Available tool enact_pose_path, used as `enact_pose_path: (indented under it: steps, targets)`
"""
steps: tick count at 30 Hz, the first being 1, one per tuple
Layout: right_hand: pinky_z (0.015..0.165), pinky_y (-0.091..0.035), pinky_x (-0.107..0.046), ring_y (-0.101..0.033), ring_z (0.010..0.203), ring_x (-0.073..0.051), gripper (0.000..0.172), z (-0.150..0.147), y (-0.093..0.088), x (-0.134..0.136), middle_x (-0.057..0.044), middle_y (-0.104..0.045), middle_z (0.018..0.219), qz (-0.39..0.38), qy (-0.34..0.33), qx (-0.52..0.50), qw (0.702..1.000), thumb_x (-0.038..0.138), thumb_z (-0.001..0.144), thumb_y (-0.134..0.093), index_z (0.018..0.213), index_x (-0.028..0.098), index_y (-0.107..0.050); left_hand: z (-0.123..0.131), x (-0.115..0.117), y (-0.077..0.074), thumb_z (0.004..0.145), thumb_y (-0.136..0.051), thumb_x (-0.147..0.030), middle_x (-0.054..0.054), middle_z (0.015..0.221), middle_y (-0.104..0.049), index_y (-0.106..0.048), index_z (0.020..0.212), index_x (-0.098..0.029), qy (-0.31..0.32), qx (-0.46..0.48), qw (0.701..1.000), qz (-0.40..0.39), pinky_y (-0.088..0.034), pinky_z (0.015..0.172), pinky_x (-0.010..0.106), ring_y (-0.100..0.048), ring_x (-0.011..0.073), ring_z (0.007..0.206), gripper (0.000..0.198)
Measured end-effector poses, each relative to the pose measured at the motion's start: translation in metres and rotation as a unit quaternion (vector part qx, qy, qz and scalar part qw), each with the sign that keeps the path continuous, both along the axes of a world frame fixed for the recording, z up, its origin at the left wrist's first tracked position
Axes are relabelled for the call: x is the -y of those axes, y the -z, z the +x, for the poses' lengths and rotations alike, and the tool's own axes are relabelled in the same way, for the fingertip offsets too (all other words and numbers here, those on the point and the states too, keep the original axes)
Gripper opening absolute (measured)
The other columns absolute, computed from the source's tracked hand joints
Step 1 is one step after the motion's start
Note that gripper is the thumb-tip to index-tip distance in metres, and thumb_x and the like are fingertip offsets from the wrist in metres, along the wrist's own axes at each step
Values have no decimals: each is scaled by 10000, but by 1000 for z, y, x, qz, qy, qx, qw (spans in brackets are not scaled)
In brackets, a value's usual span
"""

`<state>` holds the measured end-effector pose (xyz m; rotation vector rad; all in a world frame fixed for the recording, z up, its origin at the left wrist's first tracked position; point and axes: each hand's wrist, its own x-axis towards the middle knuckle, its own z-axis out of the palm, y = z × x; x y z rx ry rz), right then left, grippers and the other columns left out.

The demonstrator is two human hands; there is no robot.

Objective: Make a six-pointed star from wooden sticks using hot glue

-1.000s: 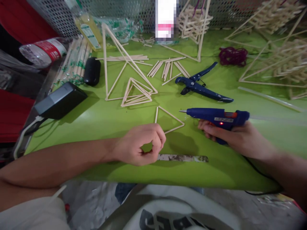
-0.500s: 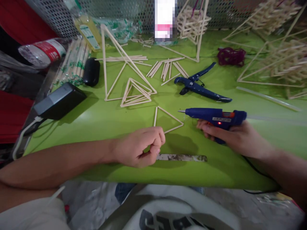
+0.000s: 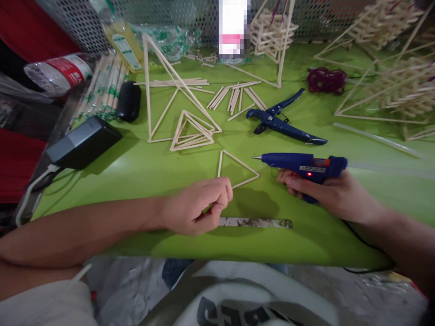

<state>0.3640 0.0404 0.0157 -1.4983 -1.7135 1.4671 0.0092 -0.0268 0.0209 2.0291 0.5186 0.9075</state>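
My right hand [image 3: 328,192] is wrapped round the grip of a blue hot glue gun [image 3: 288,160], whose red light is lit. Its metal nozzle points left, past the corner of a small triangle of wooden sticks [image 3: 240,162]. My left hand [image 3: 200,206] is curled closed over the near side of that triangle, covering one of its corners. Anything between its fingers is hidden. Beside this hand, a flat, stained metal strip [image 3: 256,222] lies on the green table [image 3: 136,181], partly covered by the hand.
Behind lie nested stick triangles [image 3: 192,148], a larger stick frame [image 3: 148,90], loose short sticks [image 3: 234,99] and a blue cutter [image 3: 282,124]. A clear glue stick [image 3: 377,139] and purple cord [image 3: 326,80] are at right. A black power adapter [image 3: 84,142] stands left.
Both hands keep nearly the same pose, and the glue gun stays in my right hand. The whole view has shifted very slightly.
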Motion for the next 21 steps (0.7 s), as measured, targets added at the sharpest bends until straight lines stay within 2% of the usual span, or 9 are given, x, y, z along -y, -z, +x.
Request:
enact_pose_path:
  steps: [4,11,17,21]
  targets:
    - [663,-603,-317,-728,750,-195,589,-3,-3,0,-83,-862,906,1,6,-1,1000,779,791,-1040,952,226,-913,-1,1,-3,952,-513,42,-40,907,-448,-324,971,-285,-15,-11,1000,-5,-338,624,271,-366,129,712,379]
    - [652,-613,-309,-731,742,-194,605,-4,-6,0,-86,-863,908,2,1,12,1000,803,784,-1030,941,232,-906,-3,1,-2,1040,-636,-16,-35,936,-525,-376,930,-272,-61,3,998,-20,-409,660,247,-487,106,727,381]
    - [660,-618,-326,-720,720,-193,582,-3,-5,1,-80,-859,863,4,14,14,1000,791,796,-1021,945,238,-918,-1,2,-1,1055,-681,-55,-23,978,-606,-377,924,-268,-68,17,997,-34,-464,676,247,-578,92,720,394]
    - [665,-630,-340,-741,752,-212,564,-3,-3,0,-86,-873,911,8,9,9,1000,777,815,-1017,961,240,-927,-1,6,-1,1058,-795,-222,0,957,-648,-419,922,-278,-107,-45,993,-21,-515,708,295,-588,136,737,404]
